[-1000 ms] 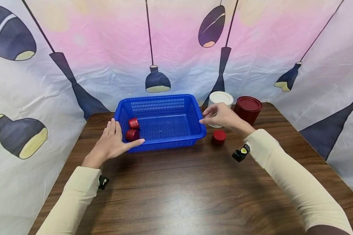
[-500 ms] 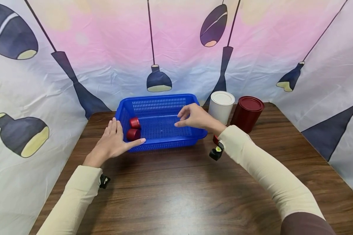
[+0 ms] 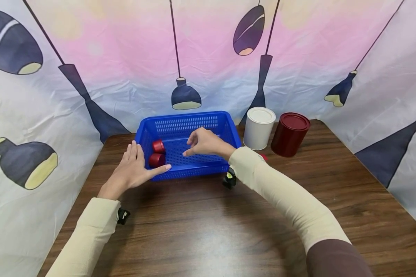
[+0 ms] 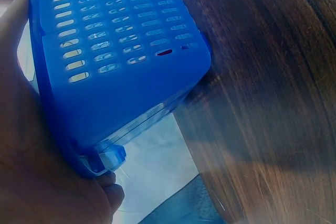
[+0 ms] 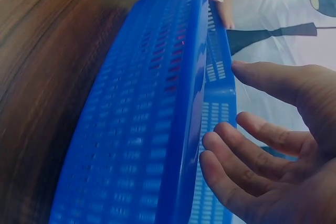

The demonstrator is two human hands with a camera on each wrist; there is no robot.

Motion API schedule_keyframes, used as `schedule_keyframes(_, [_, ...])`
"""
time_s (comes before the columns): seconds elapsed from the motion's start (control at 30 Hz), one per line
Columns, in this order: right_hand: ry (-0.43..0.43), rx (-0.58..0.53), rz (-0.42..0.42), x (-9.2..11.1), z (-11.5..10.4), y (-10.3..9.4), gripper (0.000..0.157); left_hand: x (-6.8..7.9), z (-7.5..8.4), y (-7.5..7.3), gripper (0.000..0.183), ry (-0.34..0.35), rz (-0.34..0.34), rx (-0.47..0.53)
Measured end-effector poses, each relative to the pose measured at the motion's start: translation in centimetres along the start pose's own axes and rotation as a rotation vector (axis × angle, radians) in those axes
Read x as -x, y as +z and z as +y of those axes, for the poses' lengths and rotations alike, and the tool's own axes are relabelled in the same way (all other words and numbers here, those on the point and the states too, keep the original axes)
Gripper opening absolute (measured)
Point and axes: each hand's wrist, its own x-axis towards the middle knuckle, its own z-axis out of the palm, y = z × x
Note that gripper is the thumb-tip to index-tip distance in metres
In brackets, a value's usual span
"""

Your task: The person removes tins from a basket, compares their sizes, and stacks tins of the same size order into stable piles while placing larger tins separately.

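Hands at work: left hand [image 3: 129,167] spread along the rim of a blue basket [image 3: 197,166]; right hand [image 3: 205,141] empty, fingers loosely bent above its interior.
Two red cups [image 3: 156,160] lie inside, at the left end (a white can [image 3: 258,132] stands outside, right); steady left-hand contact should limit sliding, while the right should clear the walls.

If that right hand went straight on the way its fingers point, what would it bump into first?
Probably one of the two small red cylinders at the left end of the blue basket. Depth is unclear, though, so the right hand might pass above them.
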Motion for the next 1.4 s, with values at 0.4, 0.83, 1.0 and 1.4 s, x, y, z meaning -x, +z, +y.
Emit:
schedule_keyframes(0.4, [0.013, 0.032, -0.076, -2.9, -2.8, 2.7, 0.054, 0.2, -0.5, -0.2, 0.133, -0.001, -0.003, -0.013])
schedule_keyframes(0.83, [0.069, 0.060, -0.204, -6.1, -4.3, 4.6, 0.044, 0.1, -0.3, -0.2, 0.134, -0.009, -0.007, -0.009])
schedule_keyframes(1.0, [0.087, 0.081, -0.235, -6.7, -4.4, 5.1, 0.043, 0.1, -0.1, -0.1, 0.134, -0.011, -0.009, -0.011])
schedule_keyframes(1.4, [0.115, 0.125, -0.240, -7.8, -4.4, 6.4, 0.049, 0.0, 0.0, -0.1, 0.134, -0.016, -0.009, -0.011])
